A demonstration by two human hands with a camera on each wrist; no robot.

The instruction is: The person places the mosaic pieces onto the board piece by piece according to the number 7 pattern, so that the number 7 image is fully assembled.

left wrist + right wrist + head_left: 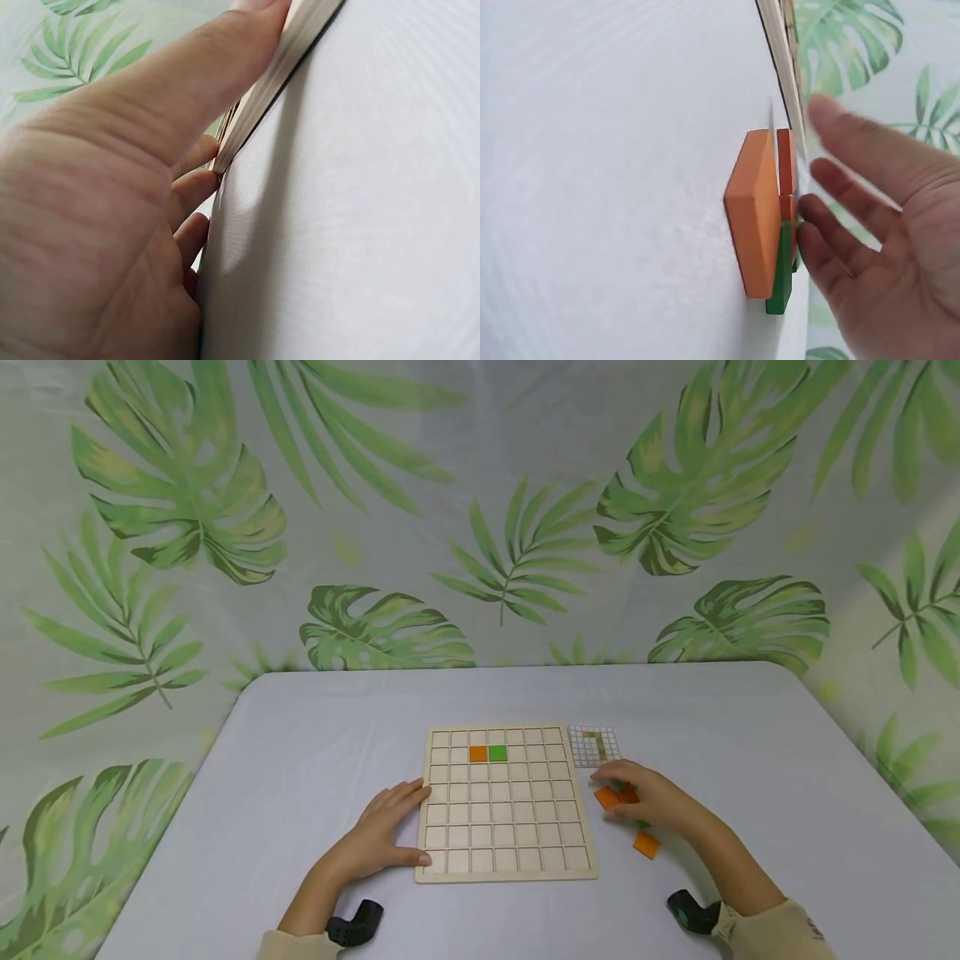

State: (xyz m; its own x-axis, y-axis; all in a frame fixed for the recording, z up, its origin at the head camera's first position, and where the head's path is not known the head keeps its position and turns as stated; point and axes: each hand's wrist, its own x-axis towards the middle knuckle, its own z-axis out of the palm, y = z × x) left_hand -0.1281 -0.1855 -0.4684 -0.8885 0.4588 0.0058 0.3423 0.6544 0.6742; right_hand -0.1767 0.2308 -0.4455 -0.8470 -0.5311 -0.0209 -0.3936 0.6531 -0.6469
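Note:
A light wooden grid board (480, 839) lies flat on the table, with an orange square tile (478, 753) and a green square tile (497, 753) side by side in its second row from the far edge. My left hand (381, 835) rests along the board's left edge, thumb apart from the extended fingers. To the right of the board, my right hand (651, 795) is over several loose orange and green tiles, fingers slightly bent and thumb spread away. No tile shows between its thumb and fingers in the right wrist view, where an orange tile (751, 217) lies closest to the camera.
A small printed grid card (595, 746) with a coloured pattern lies by the board's upper right corner, just beyond the right hand. A white cloth (300, 735) covers the table. Behind it hangs a leaf-patterned curtain (525, 635). Black devices (357, 925) are worn at both wrists.

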